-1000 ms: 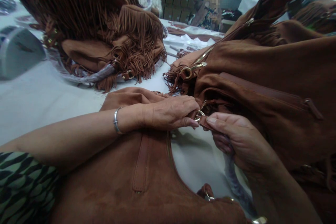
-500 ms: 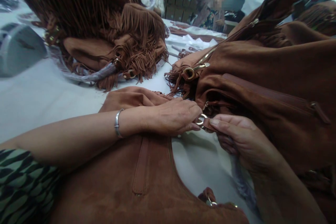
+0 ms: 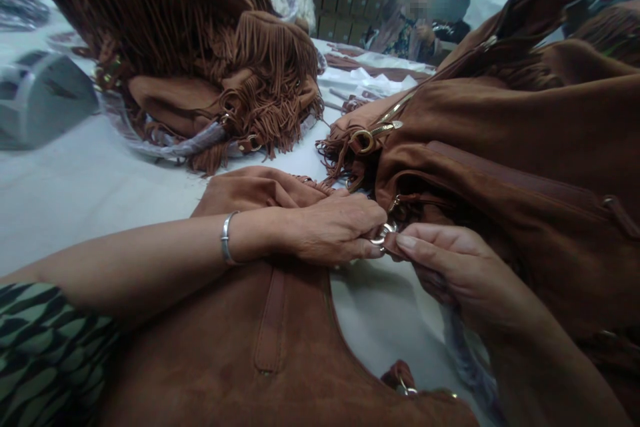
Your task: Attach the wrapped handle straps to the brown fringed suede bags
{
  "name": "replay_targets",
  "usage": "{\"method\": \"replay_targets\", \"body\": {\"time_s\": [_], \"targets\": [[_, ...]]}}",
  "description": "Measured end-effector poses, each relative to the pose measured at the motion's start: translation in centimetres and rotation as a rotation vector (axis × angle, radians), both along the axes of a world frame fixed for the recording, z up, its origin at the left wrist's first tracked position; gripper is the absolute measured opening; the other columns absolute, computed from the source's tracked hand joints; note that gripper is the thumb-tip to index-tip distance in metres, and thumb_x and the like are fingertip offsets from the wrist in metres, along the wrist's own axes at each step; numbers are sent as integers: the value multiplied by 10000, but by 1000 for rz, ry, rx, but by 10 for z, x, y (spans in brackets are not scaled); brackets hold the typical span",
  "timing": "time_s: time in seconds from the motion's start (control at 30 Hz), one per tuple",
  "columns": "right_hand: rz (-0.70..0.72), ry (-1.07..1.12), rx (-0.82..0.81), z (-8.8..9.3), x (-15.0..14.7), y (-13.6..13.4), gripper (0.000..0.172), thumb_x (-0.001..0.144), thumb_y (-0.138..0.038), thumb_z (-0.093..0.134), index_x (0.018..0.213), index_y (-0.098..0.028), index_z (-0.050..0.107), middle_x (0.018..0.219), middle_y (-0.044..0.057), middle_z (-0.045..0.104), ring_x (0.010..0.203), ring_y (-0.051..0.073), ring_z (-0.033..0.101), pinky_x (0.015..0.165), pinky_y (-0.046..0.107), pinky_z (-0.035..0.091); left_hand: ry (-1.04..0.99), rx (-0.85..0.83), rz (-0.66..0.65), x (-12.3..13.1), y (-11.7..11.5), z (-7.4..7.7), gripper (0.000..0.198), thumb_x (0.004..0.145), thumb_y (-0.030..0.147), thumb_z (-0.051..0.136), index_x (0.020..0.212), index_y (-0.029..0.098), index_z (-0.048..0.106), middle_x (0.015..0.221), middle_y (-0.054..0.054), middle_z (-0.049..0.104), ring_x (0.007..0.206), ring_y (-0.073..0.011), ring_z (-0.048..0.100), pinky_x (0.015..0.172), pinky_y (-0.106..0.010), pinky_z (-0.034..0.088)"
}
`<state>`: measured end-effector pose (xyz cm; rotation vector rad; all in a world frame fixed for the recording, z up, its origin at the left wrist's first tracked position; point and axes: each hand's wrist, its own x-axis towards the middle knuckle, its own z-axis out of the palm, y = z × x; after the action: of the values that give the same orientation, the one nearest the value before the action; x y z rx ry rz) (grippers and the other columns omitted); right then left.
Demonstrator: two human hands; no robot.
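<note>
A brown suede bag [image 3: 280, 340] lies in front of me on the white table [image 3: 75, 180]. My left hand [image 3: 335, 230], with a silver bangle on its wrist, is closed on the bag's top edge and pinches a metal ring [image 3: 383, 233]. My right hand [image 3: 450, 267] is closed on the end of a brown strap [image 3: 395, 243] that meets the ring. The wrapped length of the strap runs down under my right palm.
A second brown bag [image 3: 500, 147] with a gold ring lies at the right. A heap of fringed bags [image 3: 210, 73] stands behind. A grey object [image 3: 40, 100] sits at the far left. Two other people sit at the back.
Both hands stay pinched together at the ring. The ring has turned slightly between the fingers, and the view has shifted a little.
</note>
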<state>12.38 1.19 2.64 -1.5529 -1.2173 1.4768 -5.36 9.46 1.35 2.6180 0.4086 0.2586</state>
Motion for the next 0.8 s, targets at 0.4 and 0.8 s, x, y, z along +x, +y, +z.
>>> {"method": "replay_targets", "body": {"time_s": [0.4, 0.8], "targets": [[247, 167, -191, -18, 16, 14, 330, 681, -428, 711, 607, -132, 585, 420, -83, 301, 353, 23, 166, 327, 175, 98, 70, 44, -187, -3, -4, -2, 55, 837, 186, 513, 888, 171, 528, 936, -46, 592, 893, -194, 495, 869, -338, 342], [-86, 105, 111, -11, 15, 12, 231, 789, -375, 654, 738, -150, 637, 634, 18, 579, 532, 99, 519, 486, 195, 441, -45, 132, 73, 10, 8, -17, 337, 930, 473, 397, 903, 149, 487, 872, -65, 545, 755, -175, 472, 710, -299, 369]]}}
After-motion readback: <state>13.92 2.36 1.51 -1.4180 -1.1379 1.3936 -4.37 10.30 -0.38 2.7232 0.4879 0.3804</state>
